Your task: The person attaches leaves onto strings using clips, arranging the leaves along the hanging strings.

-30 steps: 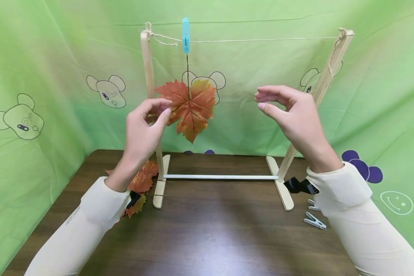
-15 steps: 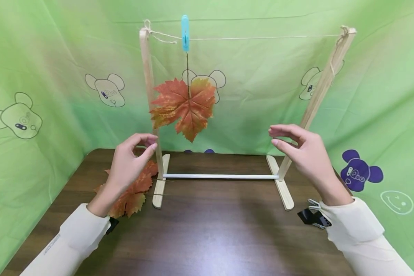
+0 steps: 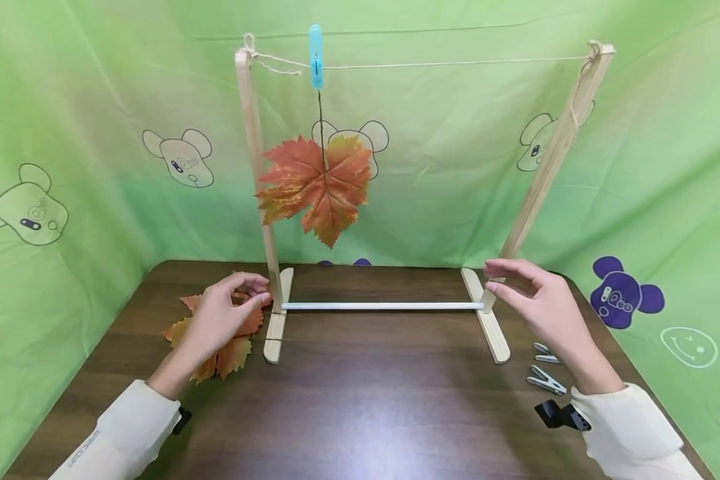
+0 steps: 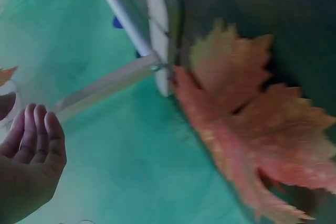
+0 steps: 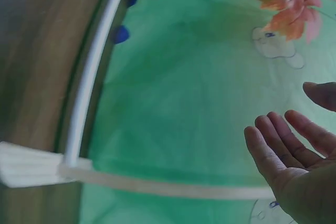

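An orange-red artificial maple leaf (image 3: pixel 321 183) hangs by its stem from a blue clothespin (image 3: pixel 316 57) clipped on a twine line (image 3: pixel 444 63). The line spans the two posts of a wooden stand. My left hand (image 3: pixel 225 313) is above more maple leaves (image 3: pixel 228 353) lying left of the stand; its fingers are loosely bent and hold nothing. In the left wrist view those leaves (image 4: pixel 252 119) lie apart from the hand. My right hand (image 3: pixel 540 303), fingers relaxed and holding nothing, is near the right post (image 3: pixel 555 157).
Two pale clothespins (image 3: pixel 546 380) lie on the brown table (image 3: pixel 372 413) at the right. A white rod (image 3: pixel 384 307) joins the stand's wooden feet (image 3: pixel 494 337). Green cloth (image 3: pixel 420 200) printed with cartoon heads hangs behind and at the sides.
Both hands have come down from beside the hanging leaf to near the table. The left has drawn away from that leaf, which stays hanging from the clothespin.
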### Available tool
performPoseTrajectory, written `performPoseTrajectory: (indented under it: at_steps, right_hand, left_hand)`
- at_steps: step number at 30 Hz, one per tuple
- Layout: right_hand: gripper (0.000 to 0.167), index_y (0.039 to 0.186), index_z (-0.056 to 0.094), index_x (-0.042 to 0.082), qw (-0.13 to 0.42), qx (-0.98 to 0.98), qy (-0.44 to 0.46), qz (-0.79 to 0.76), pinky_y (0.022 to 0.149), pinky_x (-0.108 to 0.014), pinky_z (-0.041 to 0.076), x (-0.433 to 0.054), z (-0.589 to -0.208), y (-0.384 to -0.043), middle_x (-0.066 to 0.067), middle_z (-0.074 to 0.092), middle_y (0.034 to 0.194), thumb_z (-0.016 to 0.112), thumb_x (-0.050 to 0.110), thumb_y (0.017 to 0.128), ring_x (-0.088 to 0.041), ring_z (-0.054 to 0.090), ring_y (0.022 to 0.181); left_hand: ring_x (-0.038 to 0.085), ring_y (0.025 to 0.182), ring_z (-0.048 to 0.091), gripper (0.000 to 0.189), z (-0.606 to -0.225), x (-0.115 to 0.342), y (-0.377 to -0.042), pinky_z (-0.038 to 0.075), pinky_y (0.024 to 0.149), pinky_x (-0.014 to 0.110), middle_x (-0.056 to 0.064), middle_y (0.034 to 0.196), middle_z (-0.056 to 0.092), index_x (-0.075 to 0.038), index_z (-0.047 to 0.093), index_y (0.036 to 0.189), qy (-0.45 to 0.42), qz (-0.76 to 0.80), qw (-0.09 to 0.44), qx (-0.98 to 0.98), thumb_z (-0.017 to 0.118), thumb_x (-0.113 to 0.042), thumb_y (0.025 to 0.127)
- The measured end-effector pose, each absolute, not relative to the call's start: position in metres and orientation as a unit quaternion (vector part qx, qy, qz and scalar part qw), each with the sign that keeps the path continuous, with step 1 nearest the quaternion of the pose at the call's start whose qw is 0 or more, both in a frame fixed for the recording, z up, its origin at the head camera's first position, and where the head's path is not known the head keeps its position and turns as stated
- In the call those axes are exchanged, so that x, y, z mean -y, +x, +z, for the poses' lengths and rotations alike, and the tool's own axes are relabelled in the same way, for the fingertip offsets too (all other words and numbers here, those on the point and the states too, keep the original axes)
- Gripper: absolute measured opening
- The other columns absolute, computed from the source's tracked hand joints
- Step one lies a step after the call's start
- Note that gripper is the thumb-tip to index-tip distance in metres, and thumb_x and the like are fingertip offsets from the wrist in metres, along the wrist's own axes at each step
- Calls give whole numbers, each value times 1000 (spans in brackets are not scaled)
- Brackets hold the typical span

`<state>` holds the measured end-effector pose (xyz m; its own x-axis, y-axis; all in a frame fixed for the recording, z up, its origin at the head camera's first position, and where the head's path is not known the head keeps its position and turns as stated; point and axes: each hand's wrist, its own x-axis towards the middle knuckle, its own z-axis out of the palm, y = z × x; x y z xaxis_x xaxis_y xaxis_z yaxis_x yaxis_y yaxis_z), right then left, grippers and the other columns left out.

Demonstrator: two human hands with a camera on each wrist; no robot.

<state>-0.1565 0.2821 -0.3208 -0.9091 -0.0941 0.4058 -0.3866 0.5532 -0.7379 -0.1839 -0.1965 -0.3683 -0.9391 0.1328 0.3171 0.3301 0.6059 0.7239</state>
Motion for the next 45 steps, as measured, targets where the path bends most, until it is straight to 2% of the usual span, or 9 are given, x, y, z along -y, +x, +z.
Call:
performPoseTrajectory:
  at_steps: [4,12,17,26,29,32,34,36,45]
  right_hand:
    - [33,131,69,1,163,871,130,445,89,-4,50,-292,-332,-152,28,70,112,73,8,98,11,68,104]
    - [37,132,67,-2,151,875,116,444,86,-4,51,-311,-352,-146,32,68,113,74,4,96,15,66,102]
    - [38,131,66,-6,145,885,114,427,86,-2,49,-321,-363,-143,37,65,110,75,3,95,17,64,101]
    - [40,132,68,0,113,917,73,376,80,-3,46,-342,-380,-142,43,60,109,77,12,95,23,57,99]
    - [39,130,70,2,99,926,66,358,80,-4,44,-348,-386,-142,33,67,109,79,15,94,25,54,99]
    - [40,128,70,1,87,933,63,343,79,-5,45,-353,-392,-142,7,78,113,80,15,93,24,54,98]
    - [40,128,69,-2,75,936,63,338,77,-6,47,-356,-396,-141,-13,78,116,80,14,92,21,56,95]
    - [41,127,68,-5,59,938,66,336,76,-7,48,-359,-401,-142,-24,75,118,80,13,92,19,58,92]
    - [43,126,67,-11,-7,945,49,323,75,-12,51,-370,-413,-138,-25,76,112,80,12,91,13,62,84]
  left_hand:
    - [19,93,68,22,-380,202,-186,59,83,34,9,103,75,-3,73,117,-129,-411,71,900,75,-10,97]
    - [24,97,69,30,-396,210,-192,60,83,34,19,109,74,3,70,121,-145,-398,4,906,78,-4,93]
    - [25,99,70,32,-402,214,-194,59,84,36,17,110,73,2,70,120,-156,-375,-23,914,80,-6,91]
    - [19,95,69,23,-412,220,-199,57,81,28,9,102,75,-2,73,111,-171,-356,-48,917,82,-8,90]
    - [16,91,68,21,-414,221,-201,56,79,26,7,99,75,-3,74,108,-169,-361,-61,915,82,-8,90]
    - [16,90,67,20,-414,221,-202,56,78,25,7,97,74,-2,74,106,-173,-369,-77,910,82,-8,89]
    - [15,89,66,19,-415,220,-202,56,77,25,7,95,74,-2,74,106,-177,-375,-88,906,82,-8,90]
    - [15,89,66,18,-417,220,-203,56,77,24,5,95,73,-2,74,105,-181,-379,-98,902,82,-8,90]
    - [14,85,66,13,-426,222,-206,56,74,24,2,90,72,-5,74,100,-183,-378,-111,901,82,-6,89]
